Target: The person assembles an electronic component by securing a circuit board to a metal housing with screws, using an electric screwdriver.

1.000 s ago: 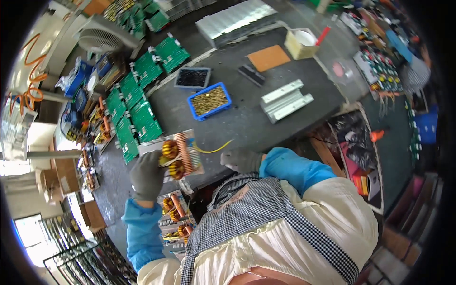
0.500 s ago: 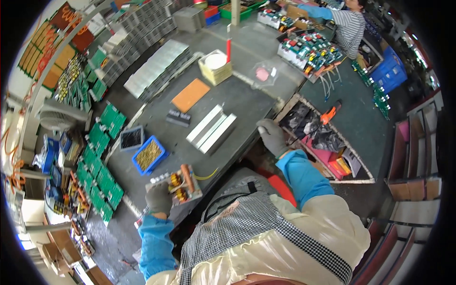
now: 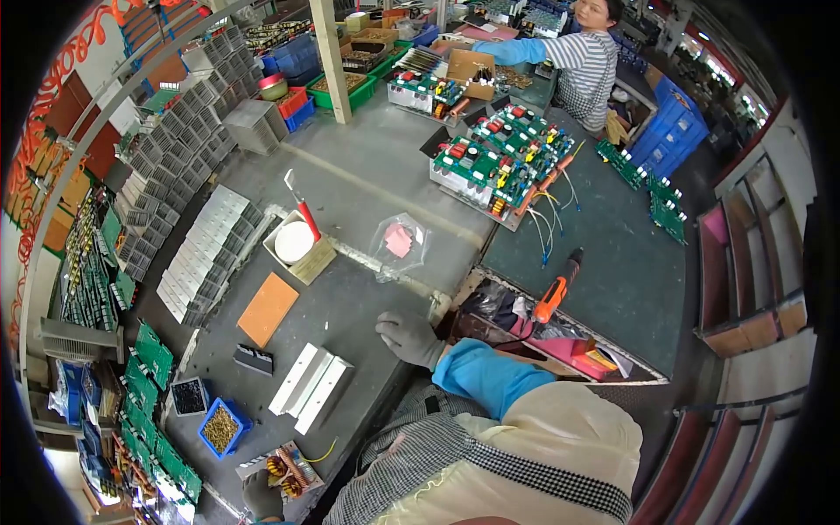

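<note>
My left hand [image 3: 262, 496], in a grey glove, is closed on the near edge of a small circuit board [image 3: 306, 479] with copper coils, at the lower left of the bench. A yellow wire sticks out from that board. At the bench's front edge is my gloved right hand [image 3: 409, 339], its fingers curled together with nothing visible in them. Two silver metal heat sinks [image 3: 311, 385] lie between my hands. Beside the coil board stands a blue tray of small brass-coloured screws [image 3: 223, 427]. An orange-handled electric screwdriver [image 3: 553, 296] rests over the open drawer to the right.
An orange plate [image 3: 267, 309], a black strip [image 3: 253, 359] and a box with a white round tub [image 3: 297, 245] lie farther back. Green circuit boards [image 3: 503, 157] are stacked at the far right, near a co-worker [image 3: 584, 66]. Silver metal blocks [image 3: 206, 254] line the left.
My view has swung toward the far right, so the bench things sit lower and farther left. My right hand has shifted left, away from the drawer's corner. My left hand stays on the circuit board.
</note>
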`<state>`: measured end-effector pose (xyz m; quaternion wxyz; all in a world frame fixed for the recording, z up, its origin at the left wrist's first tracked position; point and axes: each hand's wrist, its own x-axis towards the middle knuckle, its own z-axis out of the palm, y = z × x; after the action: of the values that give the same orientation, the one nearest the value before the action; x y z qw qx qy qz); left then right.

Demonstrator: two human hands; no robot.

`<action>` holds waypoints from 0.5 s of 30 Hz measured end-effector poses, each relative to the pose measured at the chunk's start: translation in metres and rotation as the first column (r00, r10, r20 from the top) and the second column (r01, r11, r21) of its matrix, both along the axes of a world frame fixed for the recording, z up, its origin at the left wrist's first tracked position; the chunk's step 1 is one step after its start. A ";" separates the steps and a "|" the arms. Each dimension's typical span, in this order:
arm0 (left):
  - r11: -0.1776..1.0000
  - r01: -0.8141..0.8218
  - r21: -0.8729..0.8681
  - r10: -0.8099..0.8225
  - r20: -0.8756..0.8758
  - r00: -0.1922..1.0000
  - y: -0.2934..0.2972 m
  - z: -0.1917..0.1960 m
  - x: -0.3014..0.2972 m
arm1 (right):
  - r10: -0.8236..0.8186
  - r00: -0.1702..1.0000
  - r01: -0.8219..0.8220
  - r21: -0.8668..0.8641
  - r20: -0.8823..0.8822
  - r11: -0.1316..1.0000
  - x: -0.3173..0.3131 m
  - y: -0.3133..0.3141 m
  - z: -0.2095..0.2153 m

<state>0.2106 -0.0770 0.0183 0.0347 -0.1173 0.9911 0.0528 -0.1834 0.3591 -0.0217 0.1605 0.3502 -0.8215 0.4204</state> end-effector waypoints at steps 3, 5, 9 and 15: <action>1.000 -0.029 -0.001 0.029 -0.008 1.000 0.011 0.011 -0.028 | -0.084 0.994 0.087 0.031 -0.064 0.996 0.006 0.015 -0.004; 1.000 -0.019 -0.024 0.020 0.005 1.000 0.019 0.019 -0.031 | -0.067 0.996 0.068 0.025 -0.055 0.997 0.011 0.015 -0.003; 0.998 0.002 -0.067 0.003 0.066 0.998 0.012 0.016 -0.037 | -0.096 0.981 0.094 -0.019 -0.168 0.995 0.060 0.016 0.003; 0.997 0.046 -0.065 -0.031 0.209 0.977 0.007 0.031 -0.042 | -0.277 0.950 0.274 0.041 0.146 0.961 0.165 0.065 -0.066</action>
<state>0.1686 -0.0703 0.0497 0.1352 -0.1040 0.9853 0.0053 -0.0185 0.4245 -0.0881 0.1515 0.2012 -0.8763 0.4107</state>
